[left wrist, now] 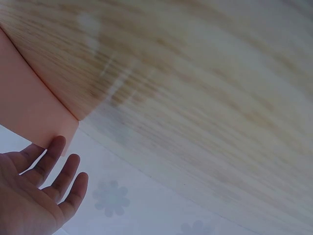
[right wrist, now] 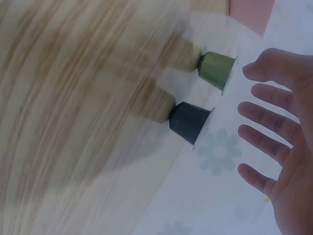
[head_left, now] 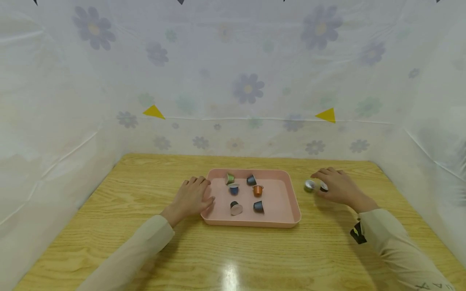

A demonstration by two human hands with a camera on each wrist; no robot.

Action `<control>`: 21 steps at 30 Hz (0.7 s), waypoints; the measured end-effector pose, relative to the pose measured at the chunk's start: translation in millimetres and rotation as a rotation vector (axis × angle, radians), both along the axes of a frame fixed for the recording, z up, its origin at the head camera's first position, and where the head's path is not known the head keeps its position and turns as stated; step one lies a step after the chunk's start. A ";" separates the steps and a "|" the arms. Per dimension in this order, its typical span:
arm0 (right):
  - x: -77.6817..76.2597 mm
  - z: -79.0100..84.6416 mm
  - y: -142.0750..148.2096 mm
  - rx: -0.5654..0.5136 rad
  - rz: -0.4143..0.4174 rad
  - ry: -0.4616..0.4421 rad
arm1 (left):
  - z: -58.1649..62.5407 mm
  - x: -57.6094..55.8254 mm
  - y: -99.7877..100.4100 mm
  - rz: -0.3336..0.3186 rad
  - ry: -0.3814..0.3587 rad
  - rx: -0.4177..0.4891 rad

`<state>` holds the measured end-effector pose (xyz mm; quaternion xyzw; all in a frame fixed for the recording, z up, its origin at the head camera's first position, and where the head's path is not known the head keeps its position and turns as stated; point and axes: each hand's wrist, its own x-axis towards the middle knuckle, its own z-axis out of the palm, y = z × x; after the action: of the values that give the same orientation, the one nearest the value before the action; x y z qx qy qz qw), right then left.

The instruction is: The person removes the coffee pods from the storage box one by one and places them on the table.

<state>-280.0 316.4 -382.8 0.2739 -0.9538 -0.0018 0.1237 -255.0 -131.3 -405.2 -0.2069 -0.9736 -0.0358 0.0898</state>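
A small black tapered capsule with a flat silvery lid stands on its narrow end on the table, probably because that base is flat enough to balance on, and its wide lid faces up. Just beside it a small green tapered capsule with the same kind of lid stands the same way. The right hand hangs directly over the pair, its fingers loosely bent and spread, grasping nothing; in the head view it partly hides the black one. To their left, well apart, sits a shallow pink rectangular tray with rounded corners, whose raised rim would keep round things from rolling off. Inside lie a light green capsule, a slate-grey capsule, a blue capsule, a bright orange capsule, a black capsule with a pale pink lid and a dark blue-grey capsule; most seem tipped over, likely since their tapered bodies topple easily. The left hand is at the tray's left edge with relaxed, slightly curved fingers, perhaps to steady it, though firm contact cannot be told. Beneath everything spreads the yellowish wood-grain table, backed by a white flower-printed sheet.
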 end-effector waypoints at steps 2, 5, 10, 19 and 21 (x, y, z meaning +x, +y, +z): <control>0.4 -1.0 -2.9 -0.005 0.026 0.023 | 0.2 0.2 0.0 0.002 -0.001 -0.002; 2.3 -0.6 -8.2 -0.015 0.059 0.041 | -0.1 0.1 0.0 0.000 0.000 -0.001; 6.6 2.0 -18.5 -0.021 0.097 0.050 | -0.4 -0.4 -0.2 -0.001 -0.007 0.007; 11.9 5.4 -34.6 -0.011 0.124 0.047 | -0.4 -0.3 -0.2 -0.001 -0.005 0.009; 12.5 5.5 -38.3 -0.016 0.135 0.052 | -0.2 -0.1 -0.1 -0.002 -0.002 0.008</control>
<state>-267.5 278.1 -377.3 0.3365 -0.9295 0.0072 0.1506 -255.2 -131.4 -405.4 -0.2075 -0.9733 -0.0398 0.0897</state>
